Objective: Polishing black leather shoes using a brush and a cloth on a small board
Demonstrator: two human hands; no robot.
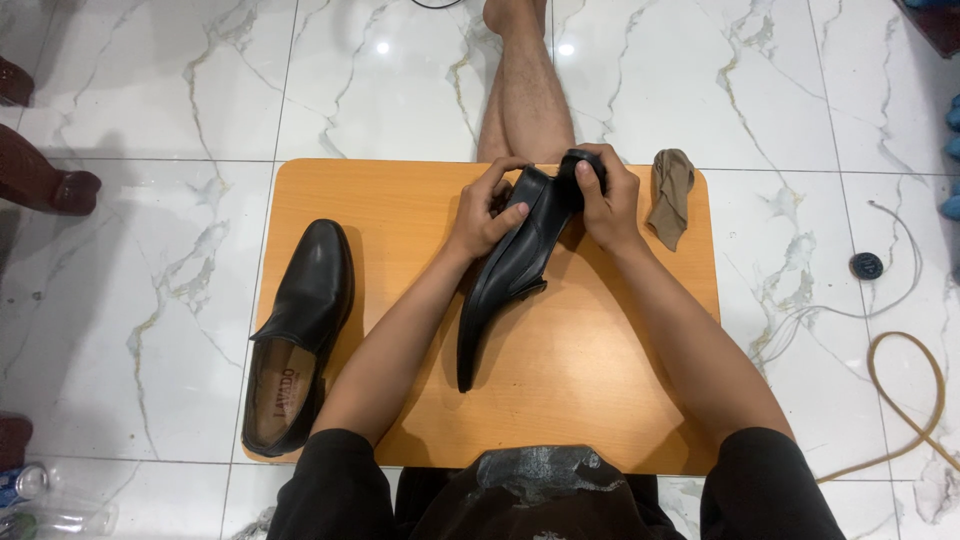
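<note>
I am looking down at my own two bare forearms reaching out over a small rectangular orange-brown wooden board (600, 400) with rounded corners, which lies on the floor in front of me. Between my hands is a black leather slip-on dress shoe (505, 285), turned on its side. Its long axis runs on a diagonal: the pointed toe aims back toward me and a little to my left, resting on the board, while the heel end is raised at the far side, up and to the right. My left hand (487, 212) is wrapped around the shoe's upper near the opening, fingers curled over its edge. My right hand (603, 200) is closed on a small dark rounded object (578, 170) pressed against the heel end; I cannot tell what it is.

The matching black leather shoe (298, 335) lies flat near the board's left edge, well apart from my hands, toe pointing away from me and its tan insole showing at the near end. A crumpled tan cloth (671, 195) sits at the far right corner of the board, just beside my right hand.

My bare leg (525, 95) stretches out beyond the board. The floor (150, 250) is glossy white marble tile with grey veins. A tan hose (905, 400) and a thin white cable (890, 260) curl across it on the right; dark reddish-brown furniture legs (45, 180) stand at the left.
</note>
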